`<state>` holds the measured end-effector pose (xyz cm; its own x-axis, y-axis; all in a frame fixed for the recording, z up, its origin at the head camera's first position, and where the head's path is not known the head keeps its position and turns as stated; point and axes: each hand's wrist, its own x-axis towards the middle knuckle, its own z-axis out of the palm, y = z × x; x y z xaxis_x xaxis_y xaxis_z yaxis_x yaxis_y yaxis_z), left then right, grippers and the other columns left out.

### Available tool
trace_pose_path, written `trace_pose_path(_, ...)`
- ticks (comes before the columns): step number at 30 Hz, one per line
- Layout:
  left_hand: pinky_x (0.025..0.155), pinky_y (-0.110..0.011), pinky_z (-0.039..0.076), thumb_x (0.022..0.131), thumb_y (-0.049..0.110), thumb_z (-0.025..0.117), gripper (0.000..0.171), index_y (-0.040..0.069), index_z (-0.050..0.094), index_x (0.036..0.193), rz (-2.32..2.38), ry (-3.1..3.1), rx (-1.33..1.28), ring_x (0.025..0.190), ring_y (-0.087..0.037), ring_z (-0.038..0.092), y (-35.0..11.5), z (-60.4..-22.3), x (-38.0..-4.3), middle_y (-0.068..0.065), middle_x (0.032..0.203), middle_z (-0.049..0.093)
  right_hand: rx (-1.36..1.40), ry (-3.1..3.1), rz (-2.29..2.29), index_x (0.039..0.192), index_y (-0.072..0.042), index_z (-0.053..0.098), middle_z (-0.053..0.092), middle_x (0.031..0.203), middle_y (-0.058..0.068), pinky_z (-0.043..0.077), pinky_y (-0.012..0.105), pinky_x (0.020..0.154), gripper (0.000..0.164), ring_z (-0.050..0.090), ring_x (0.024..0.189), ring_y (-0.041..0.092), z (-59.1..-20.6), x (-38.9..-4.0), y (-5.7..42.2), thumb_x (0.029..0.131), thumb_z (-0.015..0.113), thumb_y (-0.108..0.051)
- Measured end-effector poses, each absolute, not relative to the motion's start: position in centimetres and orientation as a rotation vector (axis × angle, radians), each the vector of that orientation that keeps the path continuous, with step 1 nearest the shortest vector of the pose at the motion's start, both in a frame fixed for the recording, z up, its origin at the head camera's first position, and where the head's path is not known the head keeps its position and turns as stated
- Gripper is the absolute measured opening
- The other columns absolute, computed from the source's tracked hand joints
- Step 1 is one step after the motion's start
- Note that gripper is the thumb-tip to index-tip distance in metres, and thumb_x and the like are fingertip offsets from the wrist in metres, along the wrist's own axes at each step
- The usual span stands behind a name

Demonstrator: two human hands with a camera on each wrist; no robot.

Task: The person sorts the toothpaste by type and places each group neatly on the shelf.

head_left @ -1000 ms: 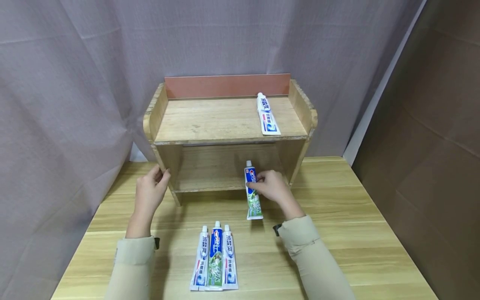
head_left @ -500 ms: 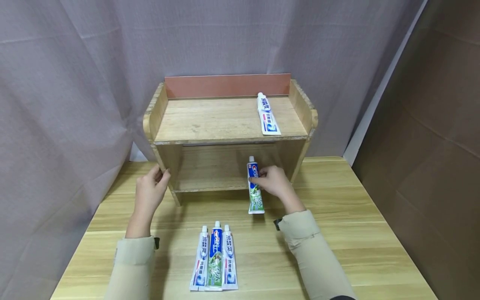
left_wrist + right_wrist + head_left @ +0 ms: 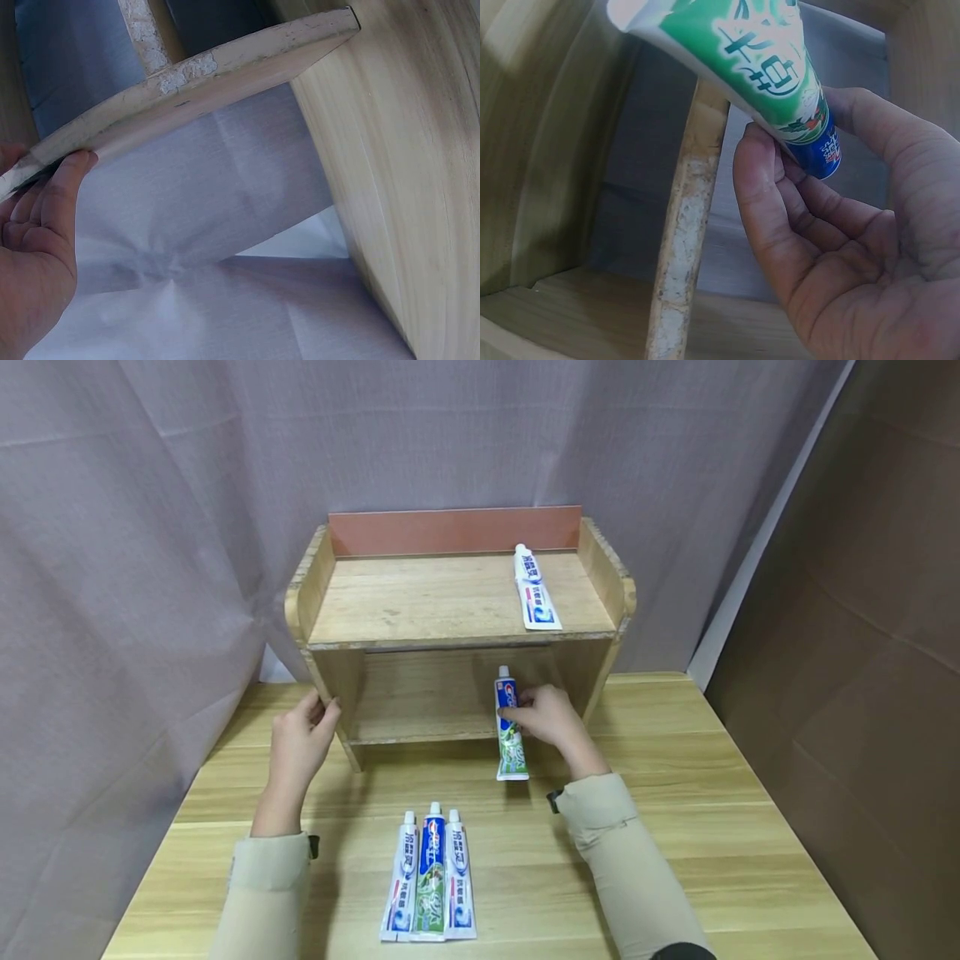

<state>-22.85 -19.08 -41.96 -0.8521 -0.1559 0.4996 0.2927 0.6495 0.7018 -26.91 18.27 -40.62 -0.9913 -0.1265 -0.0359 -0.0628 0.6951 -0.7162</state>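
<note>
My right hand [image 3: 553, 720] pinches a blue and green toothpaste tube [image 3: 512, 743], cap pointing away, at the front of the wooden shelf's lower level [image 3: 420, 697]. In the right wrist view the same tube [image 3: 761, 67] sits between thumb and fingers [image 3: 761, 176]. With thumb and fingers, my left hand [image 3: 300, 739] grips the front edge of the shelf's left side panel [image 3: 217, 71]. A white toothpaste tube [image 3: 536, 593] lies on the upper shelf [image 3: 420, 602], toward its right end.
Two white toothpaste tubes [image 3: 401, 885] with a blue and green tube [image 3: 431, 877] between them lie side by side on the wooden table [image 3: 675, 827]. Grey cloth [image 3: 450, 435] hangs behind the shelf, and a brown panel [image 3: 847, 693] stands at the right.
My right hand has moved the held tube slightly forward and a little right, toward the lower level. The left hand stays at the side panel, and the other tubes have not moved.
</note>
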Motion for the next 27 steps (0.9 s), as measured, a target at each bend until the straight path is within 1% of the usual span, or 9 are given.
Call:
trace_pose_path(6, 0.082, -0.045, 0.062, 0.099, 0.023, 0.063, 0.025, 0.003, 0.072, 0.11, -1.126, -2.342, -0.101, 0.097, -0.036, 0.073, -19.1, -42.0, -22.8, -0.021, 0.105, 0.073, -0.171, 2.828, -1.164, 0.11, 0.002, 0.071, 0.073, 0.091, 0.011, 0.06, 0.036, 0.069, 0.048, 0.068, 0.077, 0.023, -40.3, -27.5, 18.4, 0.087, 0.074, -0.04)
trace_pose_path(9, 0.082, -0.046, 0.062, 0.099, 0.024, 0.063, 0.025, 0.003, 0.072, 0.109, -1.121, -2.339, -0.101, 0.097, -0.035, 0.073, -19.1, -42.0, -22.9, -0.02, 0.104, 0.073, -0.178, 2.832, -1.157, 0.107, 0.002, 0.071, 0.072, 0.089, 0.011, 0.059, 0.036, 0.067, 0.046, 0.067, 0.077, 0.024, -40.2, -28.0, 18.5, 0.088, 0.074, -0.04)
trace_pose_path(11, 0.082, -0.046, 0.062, 0.099, 0.024, 0.062, 0.024, 0.004, 0.072, 0.108, -1.119, -2.337, -0.102, 0.097, -0.035, 0.073, -19.1, -42.0, -22.9, -0.02, 0.104, 0.073, -0.172, 2.815, -1.171, 0.104, 0.002, 0.071, 0.072, 0.088, 0.013, 0.059, 0.036, 0.066, 0.044, 0.068, 0.077, 0.027, -40.1, -28.3, 18.6, 0.088, 0.074, -0.039)
trace_pose_path(13, 0.082, -0.046, 0.062, 0.099, 0.024, 0.063, 0.024, 0.004, 0.072, 0.108, -1.115, -2.338, -0.102, 0.097, -0.035, 0.073, -19.1, -42.0, -22.9, -0.02, 0.104, 0.073, -0.162, 2.792, -1.193, 0.104, 0.003, 0.071, 0.072, 0.089, 0.014, 0.059, 0.036, 0.066, 0.044, 0.069, 0.078, 0.028, -40.0, -28.8, 18.7, 0.089, 0.073, -0.038)
trace_pose_path(15, 0.082, -0.046, 0.062, 0.099, 0.024, 0.062, 0.024, 0.004, 0.072, 0.107, -1.116, -2.338, -0.106, 0.097, -0.035, 0.073, -19.1, -41.9, -22.9, -0.02, 0.104, 0.073, -0.14, 2.768, -1.215, 0.106, 0.004, 0.07, 0.073, 0.091, 0.016, 0.06, 0.037, 0.068, 0.044, 0.07, 0.078, 0.029, -39.9, -29.2, 18.7, 0.089, 0.074, -0.036)
trace_pose_path(18, 0.081, -0.045, 0.062, 0.099, 0.024, 0.063, 0.024, 0.004, 0.072, 0.108, -1.121, -2.336, -0.116, 0.097, -0.035, 0.073, -19.1, -41.9, -22.8, -0.02, 0.104, 0.073, -0.127, 2.752, -1.227, 0.114, 0.007, 0.068, 0.073, 0.096, 0.018, 0.061, 0.037, 0.072, 0.048, 0.072, 0.079, 0.028, -39.7, -29.9, 18.8, 0.09, 0.074, -0.034)
trace_pose_path(21, 0.081, -0.044, 0.062, 0.099, 0.023, 0.063, 0.023, 0.004, 0.072, 0.107, -1.122, -2.33, -0.123, 0.096, -0.035, 0.073, -19.1, -41.9, -22.8, -0.02, 0.104, 0.073, -0.087, 2.762, -1.244, 0.119, 0.008, 0.065, 0.073, 0.099, 0.02, 0.061, 0.038, 0.073, 0.052, 0.071, 0.079, 0.028, -39.6, -30.7, 18.7, 0.09, 0.075, -0.034)
trace_pose_path(22, 0.081, -0.044, 0.062, 0.099, 0.023, 0.063, 0.022, 0.004, 0.072, 0.107, -1.119, -2.327, -0.125, 0.096, -0.035, 0.073, -19.2, -41.9, -22.9, -0.02, 0.104, 0.073, -0.076, 2.762, -1.265, 0.126, 0.009, 0.06, 0.072, 0.101, 0.021, 0.062, 0.038, 0.073, 0.058, 0.071, 0.081, 0.029, -39.7, -30.9, 18.7, 0.089, 0.076, -0.032)
trace_pose_path(27, 0.08, -0.044, 0.063, 0.098, 0.021, 0.064, 0.02, 0.004, 0.073, 0.105, -1.118, -2.317, -0.129, 0.094, -0.034, 0.074, -19.2, -42.1, -22.9, -0.019, 0.102, 0.074, -0.02, 2.841, -1.224, 0.128, 0.008, 0.061, 0.072, 0.106, 0.022, 0.06, 0.042, 0.083, 0.062, 0.069, 0.091, 0.033, -40.2, -32.3, 18.8, 0.089, 0.076, -0.037)
